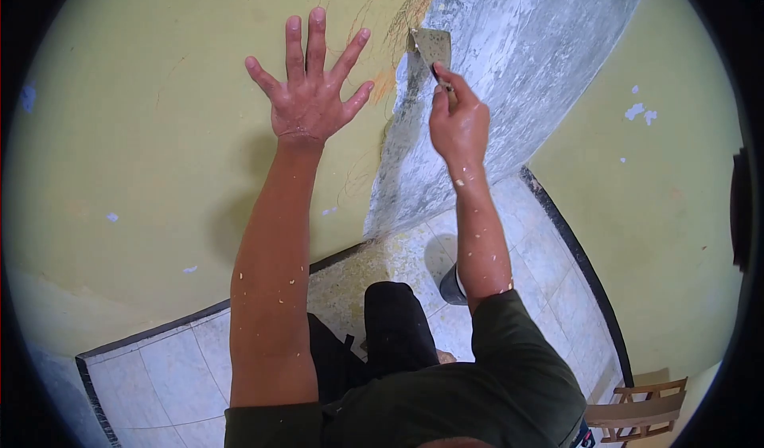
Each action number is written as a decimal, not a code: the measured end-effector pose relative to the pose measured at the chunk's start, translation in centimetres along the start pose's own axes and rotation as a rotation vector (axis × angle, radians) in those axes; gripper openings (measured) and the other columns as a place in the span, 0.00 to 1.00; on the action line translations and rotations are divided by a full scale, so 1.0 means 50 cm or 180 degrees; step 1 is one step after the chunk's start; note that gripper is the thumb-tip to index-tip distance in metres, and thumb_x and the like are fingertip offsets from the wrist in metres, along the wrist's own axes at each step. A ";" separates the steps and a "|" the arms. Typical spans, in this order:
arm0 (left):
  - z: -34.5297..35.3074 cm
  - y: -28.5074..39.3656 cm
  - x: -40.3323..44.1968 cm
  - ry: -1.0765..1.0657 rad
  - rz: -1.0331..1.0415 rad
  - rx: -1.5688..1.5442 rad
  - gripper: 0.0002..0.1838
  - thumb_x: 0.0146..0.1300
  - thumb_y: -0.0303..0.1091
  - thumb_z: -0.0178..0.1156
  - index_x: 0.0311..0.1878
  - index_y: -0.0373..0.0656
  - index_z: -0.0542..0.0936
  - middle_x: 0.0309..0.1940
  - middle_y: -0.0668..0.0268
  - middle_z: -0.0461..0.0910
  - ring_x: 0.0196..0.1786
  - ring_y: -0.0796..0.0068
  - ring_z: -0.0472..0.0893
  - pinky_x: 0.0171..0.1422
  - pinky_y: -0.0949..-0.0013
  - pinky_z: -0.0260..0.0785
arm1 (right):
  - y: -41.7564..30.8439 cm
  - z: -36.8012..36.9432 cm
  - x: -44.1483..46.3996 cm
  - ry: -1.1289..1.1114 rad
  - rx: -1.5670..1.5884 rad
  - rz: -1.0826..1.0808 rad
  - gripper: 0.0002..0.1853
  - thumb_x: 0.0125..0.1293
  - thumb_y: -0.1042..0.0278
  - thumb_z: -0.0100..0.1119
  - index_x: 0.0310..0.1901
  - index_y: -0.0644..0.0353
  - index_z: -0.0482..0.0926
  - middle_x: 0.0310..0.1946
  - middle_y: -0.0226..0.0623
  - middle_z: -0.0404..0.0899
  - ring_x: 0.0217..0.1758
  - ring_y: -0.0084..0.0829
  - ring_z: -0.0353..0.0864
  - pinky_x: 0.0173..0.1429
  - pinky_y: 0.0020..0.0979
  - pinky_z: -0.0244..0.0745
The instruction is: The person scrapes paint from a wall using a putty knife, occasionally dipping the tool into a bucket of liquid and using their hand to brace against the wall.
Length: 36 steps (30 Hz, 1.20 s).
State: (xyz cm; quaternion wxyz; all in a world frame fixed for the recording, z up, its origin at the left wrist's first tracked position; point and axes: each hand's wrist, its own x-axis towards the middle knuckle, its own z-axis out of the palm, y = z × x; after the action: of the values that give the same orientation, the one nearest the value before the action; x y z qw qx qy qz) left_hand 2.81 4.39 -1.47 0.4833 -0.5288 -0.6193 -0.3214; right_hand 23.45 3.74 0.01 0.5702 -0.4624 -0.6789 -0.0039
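My right grip (458,122) is closed round the handle of a scraper (434,47), whose long axis runs from my fingers up and slightly left. The blade overlaps bare grey wall (525,58), its left corner at the ragged edge of yellow-green paint (183,122). My left grip (306,102), open, fingers spread over the paint, is farther away.
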 end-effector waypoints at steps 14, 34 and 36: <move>-0.007 0.001 0.001 0.0002 0.0078 0.0132 0.42 0.58 0.79 0.50 0.77 0.86 0.58 0.83 0.57 0.46 0.84 0.50 0.44 0.72 0.18 0.15 | 0.066 0.009 -0.046 -0.0004 0.0185 -0.0061 0.15 0.68 0.72 0.56 0.53 0.54 0.85 0.31 0.51 0.85 0.32 0.50 0.86 0.39 0.43 0.78; -0.005 -0.002 0.003 -0.0013 0.0035 0.0135 0.42 0.58 0.79 0.50 0.77 0.86 0.59 0.83 0.57 0.46 0.84 0.51 0.44 0.73 0.19 0.14 | 0.003 0.000 -0.041 -0.0187 0.0090 0.0154 0.15 0.67 0.71 0.57 0.53 0.52 0.85 0.29 0.51 0.84 0.33 0.52 0.85 0.39 0.47 0.78; -0.003 -0.002 0.002 0.0030 0.0038 0.0044 0.46 0.55 0.80 0.52 0.78 0.87 0.54 0.84 0.59 0.44 0.84 0.51 0.44 0.72 0.14 0.23 | 0.000 -0.010 -0.031 -0.0308 -0.0157 0.0351 0.15 0.66 0.72 0.57 0.53 0.51 0.85 0.29 0.50 0.85 0.34 0.50 0.86 0.40 0.45 0.78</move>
State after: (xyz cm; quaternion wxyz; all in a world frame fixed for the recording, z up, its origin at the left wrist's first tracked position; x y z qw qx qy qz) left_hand 2.77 4.25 -1.29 0.4917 -0.5276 -0.6161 -0.3167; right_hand 23.71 2.54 -1.03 0.5245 -0.5127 -0.6789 0.0332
